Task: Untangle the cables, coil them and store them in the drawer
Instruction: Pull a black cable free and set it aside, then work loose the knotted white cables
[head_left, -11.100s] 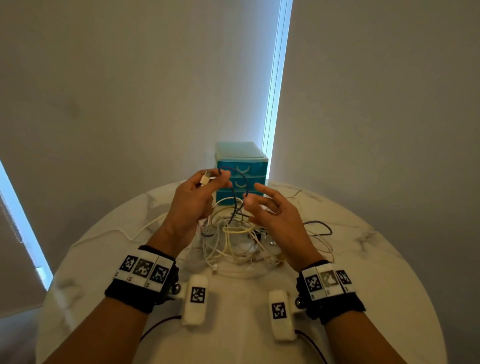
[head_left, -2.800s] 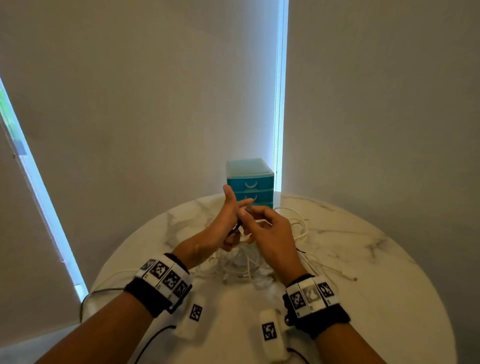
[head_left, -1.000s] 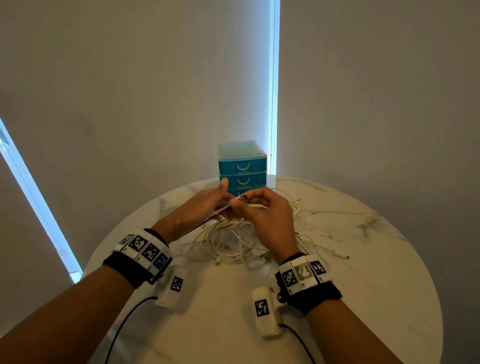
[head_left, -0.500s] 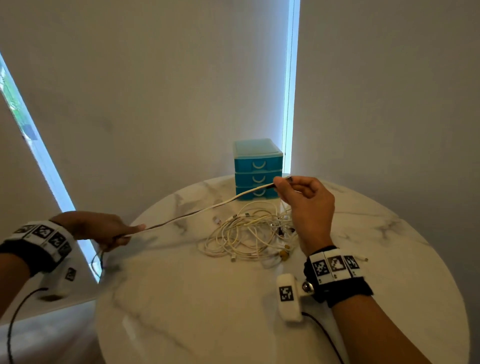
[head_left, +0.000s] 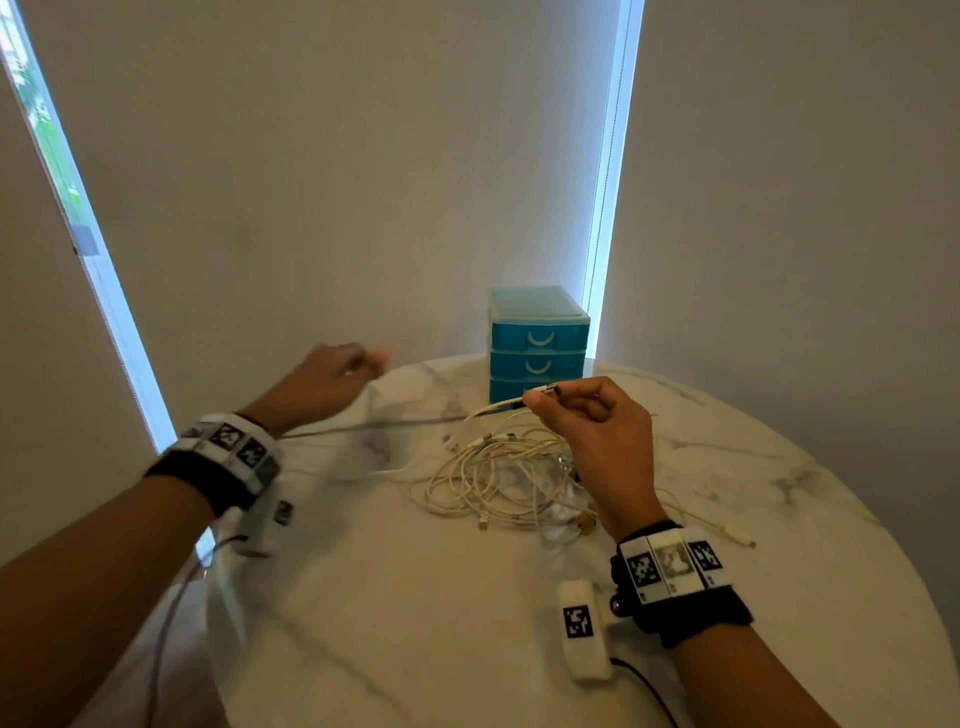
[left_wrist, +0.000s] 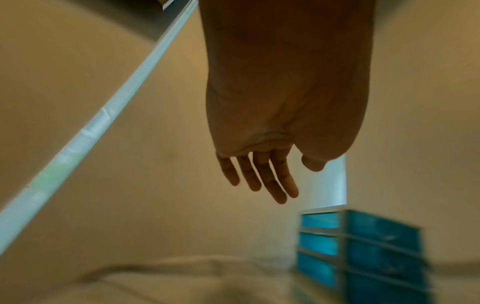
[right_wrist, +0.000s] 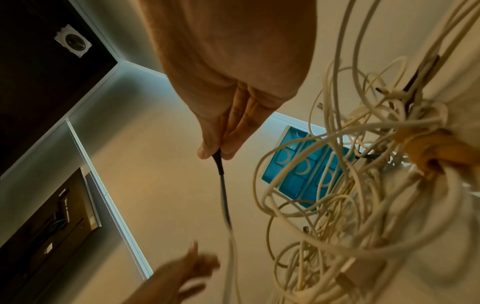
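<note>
marble table fills lower frame, cable tangle at centre. right hand pinches one cable end; left hand open, empty, mid-left.

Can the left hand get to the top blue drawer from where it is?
Probably yes. The left hand is open and holds nothing, and the top drawer faces it across bare table. The cable pile lies nearer the right hand, off that path.
</note>
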